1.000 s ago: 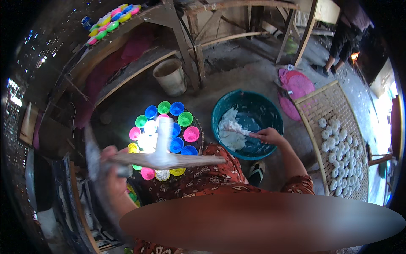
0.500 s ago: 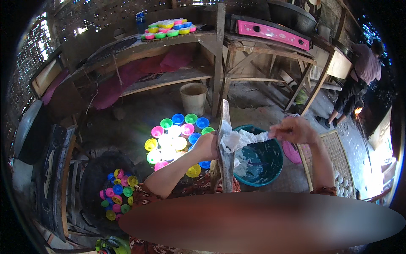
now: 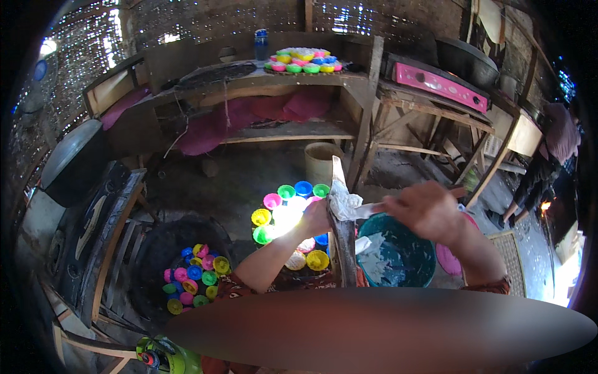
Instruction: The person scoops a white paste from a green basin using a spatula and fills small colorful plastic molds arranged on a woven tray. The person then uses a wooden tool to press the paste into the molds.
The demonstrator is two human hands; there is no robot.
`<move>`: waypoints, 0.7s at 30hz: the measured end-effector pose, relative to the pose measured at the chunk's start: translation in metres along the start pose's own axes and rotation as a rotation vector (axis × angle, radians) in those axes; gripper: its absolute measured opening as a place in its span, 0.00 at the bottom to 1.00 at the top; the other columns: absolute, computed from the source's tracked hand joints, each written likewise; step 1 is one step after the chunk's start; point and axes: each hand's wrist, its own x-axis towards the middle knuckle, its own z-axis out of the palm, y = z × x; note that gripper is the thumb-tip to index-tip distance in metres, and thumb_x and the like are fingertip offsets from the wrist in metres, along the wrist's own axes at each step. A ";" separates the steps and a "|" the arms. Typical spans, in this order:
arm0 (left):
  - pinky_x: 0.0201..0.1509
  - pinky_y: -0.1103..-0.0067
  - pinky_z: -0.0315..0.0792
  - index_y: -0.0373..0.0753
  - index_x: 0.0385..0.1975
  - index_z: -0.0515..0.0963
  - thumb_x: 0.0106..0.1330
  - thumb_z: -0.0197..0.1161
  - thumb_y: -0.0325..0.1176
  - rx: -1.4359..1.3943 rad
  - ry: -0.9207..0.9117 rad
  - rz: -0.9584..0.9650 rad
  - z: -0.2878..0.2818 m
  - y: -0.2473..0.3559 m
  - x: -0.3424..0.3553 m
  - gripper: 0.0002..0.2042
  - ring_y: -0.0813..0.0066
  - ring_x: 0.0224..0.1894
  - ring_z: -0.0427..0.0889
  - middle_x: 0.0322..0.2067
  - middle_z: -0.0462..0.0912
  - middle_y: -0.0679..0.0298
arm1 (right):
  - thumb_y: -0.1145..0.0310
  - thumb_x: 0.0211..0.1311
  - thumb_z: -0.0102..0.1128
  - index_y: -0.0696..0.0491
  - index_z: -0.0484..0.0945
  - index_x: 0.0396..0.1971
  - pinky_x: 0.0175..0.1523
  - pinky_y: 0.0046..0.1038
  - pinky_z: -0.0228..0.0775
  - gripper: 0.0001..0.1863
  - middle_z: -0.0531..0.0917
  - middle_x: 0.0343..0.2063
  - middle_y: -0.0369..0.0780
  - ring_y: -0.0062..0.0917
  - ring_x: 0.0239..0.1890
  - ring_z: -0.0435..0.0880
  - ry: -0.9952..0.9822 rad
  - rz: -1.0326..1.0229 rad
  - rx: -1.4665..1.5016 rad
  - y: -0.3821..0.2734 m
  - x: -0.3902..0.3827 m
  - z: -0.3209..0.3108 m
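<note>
A pale wooden board [image 3: 344, 249] stands upright in front of me, a clump of sticky white dough [image 3: 344, 204] stuck to its upper part. My left hand [image 3: 316, 217] is closed at the board's left edge; its fingertips are hidden behind the wood. My right hand [image 3: 427, 212] grips a flat-bladed spatula [image 3: 372, 210] whose blade reaches the dough; a brown handle end sticks out behind the fist. Below the right hand sits a teal basin [image 3: 408, 258] smeared with white dough. Colourful fluted cups [image 3: 317, 260] stand together left of the board, some washed out by bright sunlight.
At the left is a black tub [image 3: 149, 262] holding loose cups, near a green gas cylinder [image 3: 174, 356]. Behind stand a wooden shelf [image 3: 299, 132] with filled cups [image 3: 305, 60], a pail [image 3: 319, 163] and a pink stove [image 3: 439, 86]. A person [image 3: 557, 143] stands far right near a flame.
The view has shifted, so the scene sits farther right. The dough stretched between board and right hand has drawn into a smaller clump, and the spatula's blade now shows bare.
</note>
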 end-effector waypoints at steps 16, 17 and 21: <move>0.49 0.74 0.67 0.33 0.54 0.61 0.58 0.54 0.46 -0.107 -0.164 0.028 0.025 0.005 0.008 0.28 0.63 0.47 0.74 0.50 0.69 0.56 | 0.55 0.59 0.49 0.48 0.75 0.22 0.28 0.37 0.71 0.14 0.78 0.17 0.41 0.38 0.24 0.80 -0.624 0.224 0.193 0.039 0.015 -0.021; 0.49 0.74 0.67 0.32 0.54 0.61 0.58 0.54 0.46 -0.044 -0.152 0.024 0.028 0.006 0.007 0.28 0.62 0.47 0.74 0.50 0.69 0.56 | 0.56 0.59 0.50 0.48 0.75 0.23 0.29 0.37 0.71 0.13 0.78 0.17 0.40 0.36 0.24 0.80 -0.676 0.195 0.162 0.034 0.018 -0.015; 0.38 0.71 0.74 0.44 0.39 0.78 0.51 0.64 0.45 0.243 0.124 0.132 0.028 0.007 0.005 0.17 0.58 0.37 0.80 0.34 0.81 0.57 | 0.61 0.53 0.53 0.47 0.74 0.25 0.29 0.30 0.68 0.07 0.74 0.17 0.34 0.27 0.24 0.78 -0.312 0.028 0.186 0.005 0.019 0.019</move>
